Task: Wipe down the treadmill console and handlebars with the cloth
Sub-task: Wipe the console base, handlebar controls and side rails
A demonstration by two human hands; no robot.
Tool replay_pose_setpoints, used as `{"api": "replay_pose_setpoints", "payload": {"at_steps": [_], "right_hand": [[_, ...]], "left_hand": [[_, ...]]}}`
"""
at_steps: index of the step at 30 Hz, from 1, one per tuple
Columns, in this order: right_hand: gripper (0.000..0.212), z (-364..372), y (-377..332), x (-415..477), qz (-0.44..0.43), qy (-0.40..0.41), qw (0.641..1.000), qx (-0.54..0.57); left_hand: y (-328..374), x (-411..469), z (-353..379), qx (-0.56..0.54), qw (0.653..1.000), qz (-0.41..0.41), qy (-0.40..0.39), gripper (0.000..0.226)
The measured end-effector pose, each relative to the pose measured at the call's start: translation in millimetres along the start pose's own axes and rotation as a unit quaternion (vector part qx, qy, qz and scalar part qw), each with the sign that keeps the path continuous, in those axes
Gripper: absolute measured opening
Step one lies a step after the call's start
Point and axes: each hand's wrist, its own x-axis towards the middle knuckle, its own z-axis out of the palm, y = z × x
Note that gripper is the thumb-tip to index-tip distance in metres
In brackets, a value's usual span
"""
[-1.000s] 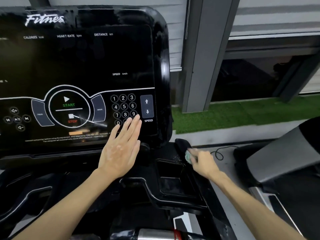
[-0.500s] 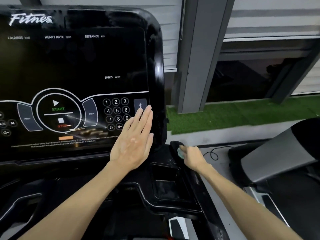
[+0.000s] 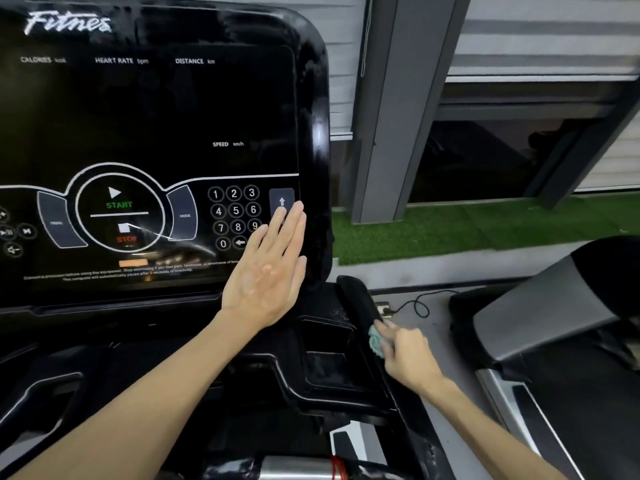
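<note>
Through the head camera I look down at a black treadmill console filling the upper left of the frame. Its dark screen shows the word "Fitnes", START and STOP marks and a number keypad.

My left hand sits just left of centre frame, over the lower right corner of the screen. Its fingers are straight and close together, palm toward the glass. The fingertips cover the lower part of the speed arrow button, just right of the keypad. I cannot tell whether the palm actually touches the glass.

My right hand is lower, right of centre. Its fingers curl round a small, bunched pale green cloth and hold it against the black right handlebar, which runs down from the console's lower right corner. The cloth sits partway along the bar, just beside a recessed black tray.

At the right edge of the frame stands the grey and black body of a neighbouring machine. Between it and the handlebar a thin black cable loops on the grey floor. Above that, a strip of green artificial grass runs under a grey pillar.
</note>
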Motion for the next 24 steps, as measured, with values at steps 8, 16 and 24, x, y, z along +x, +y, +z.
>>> {"api": "replay_pose_setpoints", "payload": {"at_steps": [8, 16, 24], "right_hand": [[0.027, -26, 11, -44, 0.014, -0.107, 0.993, -0.041], [0.017, -58, -16, 15, 0.211, 0.004, 0.841, 0.499], [0.013, -30, -46, 65, 0.252, -0.074, 0.767, 0.586]], "left_hand": [[1, 0, -4, -0.01, 1.0, 0.001, -0.012, 0.061], [0, -1, -7, -0.025, 0.999, -0.002, -0.02, 0.063], [1, 0, -5, -0.039, 0.999, -0.004, -0.02, 0.063]]}}
